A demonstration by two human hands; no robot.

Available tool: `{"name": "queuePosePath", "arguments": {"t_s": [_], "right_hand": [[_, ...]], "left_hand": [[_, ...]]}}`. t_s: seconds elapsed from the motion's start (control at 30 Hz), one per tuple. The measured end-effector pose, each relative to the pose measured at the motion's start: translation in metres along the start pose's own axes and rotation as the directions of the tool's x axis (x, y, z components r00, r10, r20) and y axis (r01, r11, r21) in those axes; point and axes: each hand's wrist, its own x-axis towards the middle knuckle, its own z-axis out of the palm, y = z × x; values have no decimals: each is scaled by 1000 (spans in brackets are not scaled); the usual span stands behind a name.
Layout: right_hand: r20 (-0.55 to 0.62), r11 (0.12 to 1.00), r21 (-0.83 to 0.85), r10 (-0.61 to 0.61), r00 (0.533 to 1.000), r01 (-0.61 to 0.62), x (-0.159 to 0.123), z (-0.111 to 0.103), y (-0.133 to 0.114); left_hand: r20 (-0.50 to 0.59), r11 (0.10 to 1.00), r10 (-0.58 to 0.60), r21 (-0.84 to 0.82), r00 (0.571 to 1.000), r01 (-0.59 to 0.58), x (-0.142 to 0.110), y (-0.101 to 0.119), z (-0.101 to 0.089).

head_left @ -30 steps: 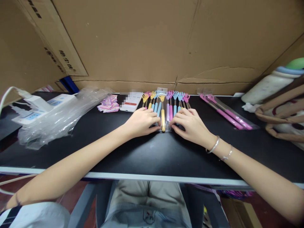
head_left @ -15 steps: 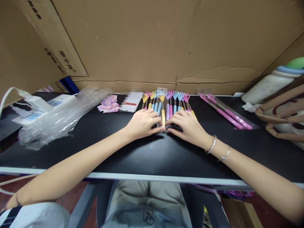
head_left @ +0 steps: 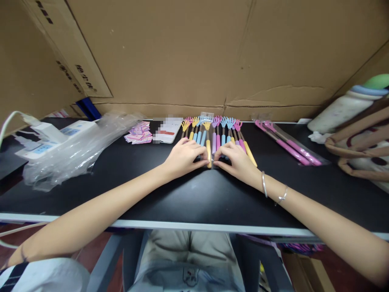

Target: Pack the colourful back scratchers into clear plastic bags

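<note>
A yellow back scratcher (head_left: 208, 144) lies in a clear plastic sleeve (head_left: 207, 116) in the middle of the desk, its claw end pointing away from me. My left hand (head_left: 187, 156) pinches the sleeve's near end, just left of the yellow handle. On the other side, my right hand (head_left: 236, 159) has thumb and finger closed at the sleeve's right edge. Thin film between the fingertips is hard to make out. Behind and beside both hands, several loose back scratchers (head_left: 224, 129) in yellow, pink, blue and purple lie in a row, partly covered by my hands.
Two pink back scratchers in clear sleeves (head_left: 291, 148) lie at the right. Further right are a bottle (head_left: 343, 109) and a brown-handled bag (head_left: 358, 152). Leftward are a phone (head_left: 172, 129), small pink cards (head_left: 139, 133), empty plastic sleeves (head_left: 75, 154) and a power strip (head_left: 45, 142). Cardboard (head_left: 182, 56) walls the back.
My right hand has shifted slightly, uncovering more of the yellow handle at the row's right end. Both hands stay at the sleeve's near end, with fingers more tightly pinched.
</note>
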Motion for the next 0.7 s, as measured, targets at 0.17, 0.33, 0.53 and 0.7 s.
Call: {"name": "queuePosePath", "arguments": {"t_s": [0.17,0.33,0.53,0.7], "right_hand": [[-54,998,-52,26,998,-29,-1,4,-2],[-78,995,-94,15,997,-22,-2,7,-2],[-62,989,-149,-9,998,0,-2,4,-4],[-20,981,-190,-33,999,29,-3,3,-4]], "left_hand": [[-10,999,-40,-31,999,40,0,2,3],[-15,996,-80,-40,997,79,-1,3,6],[-91,998,-35,58,995,40,-2,1,8],[-111,989,38,146,993,-22,-4,0,8]]}}
